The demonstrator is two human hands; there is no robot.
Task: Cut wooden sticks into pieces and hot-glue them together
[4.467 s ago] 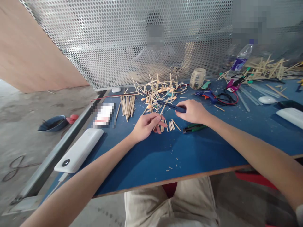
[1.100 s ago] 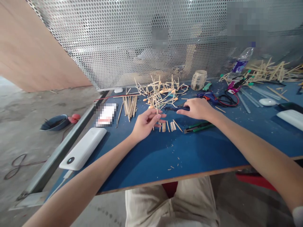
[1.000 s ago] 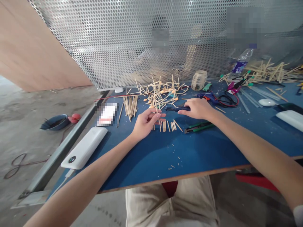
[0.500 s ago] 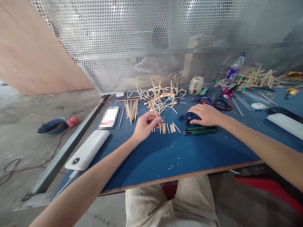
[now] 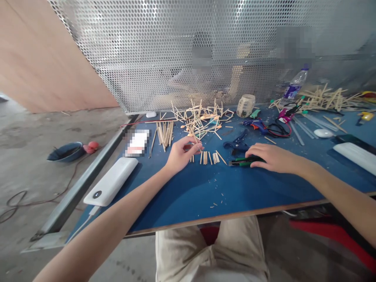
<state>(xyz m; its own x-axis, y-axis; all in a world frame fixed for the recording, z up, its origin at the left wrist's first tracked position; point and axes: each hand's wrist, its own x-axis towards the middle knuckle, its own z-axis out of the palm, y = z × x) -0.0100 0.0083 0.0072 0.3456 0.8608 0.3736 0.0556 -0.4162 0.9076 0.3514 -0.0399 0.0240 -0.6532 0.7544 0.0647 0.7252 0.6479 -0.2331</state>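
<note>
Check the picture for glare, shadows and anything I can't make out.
Head view: bright glints on the perforated metal sheet; head view: soft shadow on the blue table beside the white power bank; head view: left hand fairly clear, a flat item pixelated.

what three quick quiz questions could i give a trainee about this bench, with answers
1. What does the left hand hold: a) a glue gun, b) a thin wooden stick, c) a jar?
2. True or false: the right hand is wrapped around the bottle.
3. Fill in the colour: the tabletop is ____.

Key:
1. b
2. False; its fingers are at the green-handled cutter.
3. blue
</note>
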